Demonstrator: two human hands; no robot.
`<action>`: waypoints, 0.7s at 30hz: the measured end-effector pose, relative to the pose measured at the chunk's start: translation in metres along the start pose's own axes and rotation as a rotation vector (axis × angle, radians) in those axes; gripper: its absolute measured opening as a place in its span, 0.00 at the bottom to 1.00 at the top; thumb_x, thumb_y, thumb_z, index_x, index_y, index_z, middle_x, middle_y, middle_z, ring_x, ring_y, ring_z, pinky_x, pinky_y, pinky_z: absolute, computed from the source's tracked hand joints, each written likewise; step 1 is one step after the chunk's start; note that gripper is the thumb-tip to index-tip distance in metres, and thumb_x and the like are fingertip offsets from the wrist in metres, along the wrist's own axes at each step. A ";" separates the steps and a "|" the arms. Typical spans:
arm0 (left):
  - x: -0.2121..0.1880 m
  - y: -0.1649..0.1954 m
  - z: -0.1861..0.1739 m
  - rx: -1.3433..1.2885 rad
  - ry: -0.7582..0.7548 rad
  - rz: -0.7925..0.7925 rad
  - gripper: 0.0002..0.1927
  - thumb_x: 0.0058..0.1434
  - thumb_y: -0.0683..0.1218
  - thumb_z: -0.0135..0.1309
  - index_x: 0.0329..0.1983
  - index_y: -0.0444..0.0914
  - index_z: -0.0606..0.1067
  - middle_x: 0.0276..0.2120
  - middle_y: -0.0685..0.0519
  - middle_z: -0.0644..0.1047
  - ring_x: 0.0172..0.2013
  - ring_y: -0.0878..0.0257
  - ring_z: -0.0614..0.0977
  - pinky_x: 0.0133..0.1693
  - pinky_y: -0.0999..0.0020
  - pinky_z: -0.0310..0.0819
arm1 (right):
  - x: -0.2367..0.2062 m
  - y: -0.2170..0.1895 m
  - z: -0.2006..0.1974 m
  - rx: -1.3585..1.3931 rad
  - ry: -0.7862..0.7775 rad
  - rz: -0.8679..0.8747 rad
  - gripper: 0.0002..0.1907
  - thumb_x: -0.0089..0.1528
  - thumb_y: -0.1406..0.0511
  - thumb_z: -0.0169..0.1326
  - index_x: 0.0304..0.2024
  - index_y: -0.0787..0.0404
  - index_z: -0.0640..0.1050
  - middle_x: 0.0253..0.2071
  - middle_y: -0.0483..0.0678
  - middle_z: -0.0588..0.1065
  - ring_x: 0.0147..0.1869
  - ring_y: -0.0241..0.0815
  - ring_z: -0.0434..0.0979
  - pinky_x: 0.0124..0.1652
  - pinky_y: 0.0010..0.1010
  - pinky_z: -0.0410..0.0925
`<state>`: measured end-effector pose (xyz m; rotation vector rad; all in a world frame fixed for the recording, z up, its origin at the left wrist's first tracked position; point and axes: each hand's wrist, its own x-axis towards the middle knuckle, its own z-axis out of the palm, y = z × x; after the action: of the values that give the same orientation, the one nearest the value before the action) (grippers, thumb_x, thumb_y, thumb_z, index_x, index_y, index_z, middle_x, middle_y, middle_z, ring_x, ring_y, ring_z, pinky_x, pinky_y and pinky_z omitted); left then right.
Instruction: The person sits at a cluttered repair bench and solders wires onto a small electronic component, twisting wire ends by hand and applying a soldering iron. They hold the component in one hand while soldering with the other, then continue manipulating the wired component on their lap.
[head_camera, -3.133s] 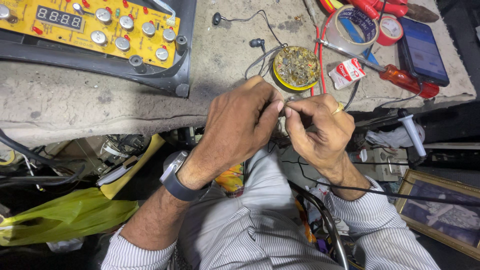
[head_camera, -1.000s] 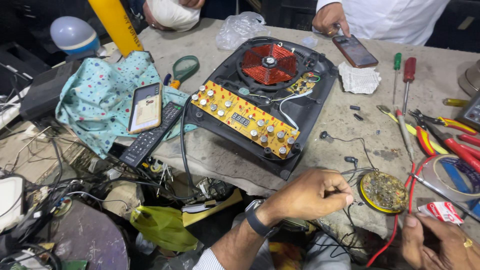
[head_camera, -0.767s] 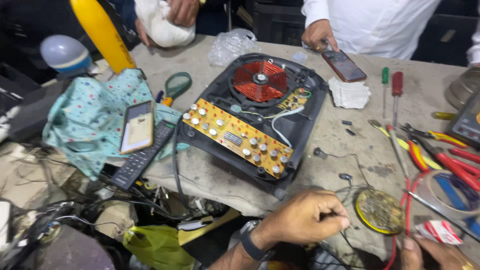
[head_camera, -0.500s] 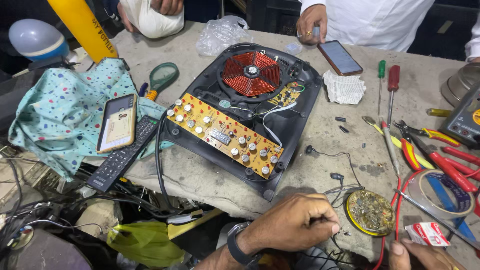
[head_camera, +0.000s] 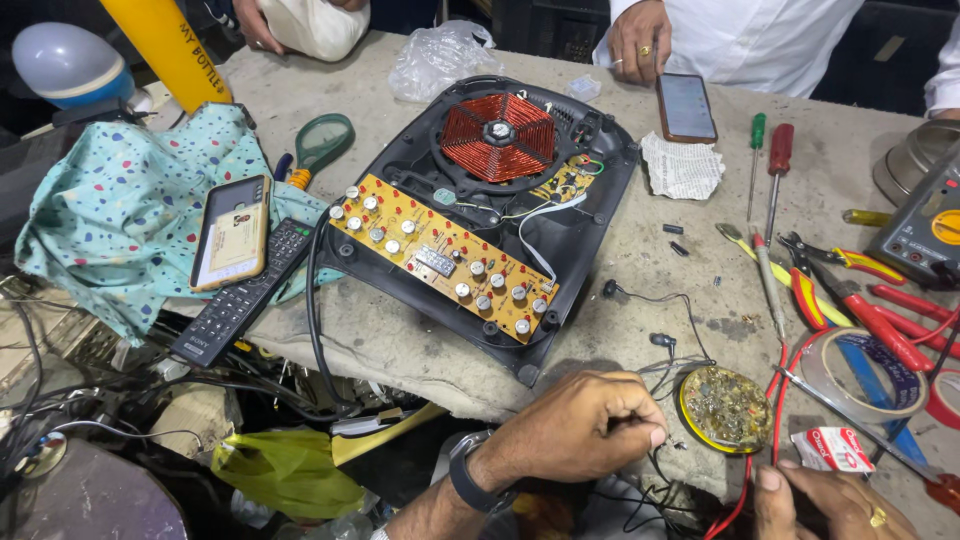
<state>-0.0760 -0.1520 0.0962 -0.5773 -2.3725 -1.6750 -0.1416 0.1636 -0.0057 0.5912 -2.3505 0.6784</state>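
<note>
- left hand (head_camera: 585, 432) pinches thin black wires (head_camera: 655, 470) at the desk's near edge, steadying them beside the round yellow solder-flux tin (head_camera: 727, 408).
- right hand (head_camera: 835, 500), cropped at the frame's bottom, grip unclear.

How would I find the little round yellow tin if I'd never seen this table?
Start at the big black opened cooker with the red coil. Go toward its near right corner, past the person's left hand. The round tin has a yellow rim and crusty grey bits, unlike the tape roll beside it.

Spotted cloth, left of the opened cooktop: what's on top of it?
On the spotted cloth lie a phone in an orange case and the top of a black remote. Whatever is beneath the cloth is covered.
</note>
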 end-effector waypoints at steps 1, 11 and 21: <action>-0.001 -0.001 0.000 0.006 0.007 -0.004 0.08 0.65 0.47 0.58 0.38 0.37 0.79 0.31 0.54 0.79 0.32 0.65 0.80 0.36 0.69 0.75 | 0.002 -0.006 -0.003 -0.003 0.002 0.013 0.12 0.61 0.63 0.66 0.39 0.64 0.80 0.28 0.56 0.78 0.33 0.49 0.82 0.41 0.35 0.75; -0.003 0.003 0.002 -0.040 0.031 0.007 0.09 0.65 0.47 0.57 0.38 0.36 0.79 0.31 0.52 0.79 0.31 0.64 0.80 0.35 0.68 0.74 | 0.028 -0.034 -0.014 0.233 0.185 -0.252 0.10 0.63 0.66 0.66 0.41 0.66 0.79 0.31 0.54 0.79 0.31 0.43 0.80 0.36 0.30 0.72; -0.012 -0.004 0.017 -0.135 0.059 -0.129 0.09 0.66 0.45 0.57 0.39 0.33 0.78 0.28 0.55 0.76 0.27 0.71 0.72 0.28 0.70 0.66 | 0.024 -0.051 -0.039 0.263 0.219 -0.359 0.13 0.62 0.68 0.68 0.44 0.66 0.78 0.38 0.55 0.79 0.36 0.45 0.80 0.37 0.33 0.73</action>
<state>-0.0654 -0.1400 0.0823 -0.3969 -2.3132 -1.8897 -0.1139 0.1419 0.0533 0.9730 -1.9007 0.8410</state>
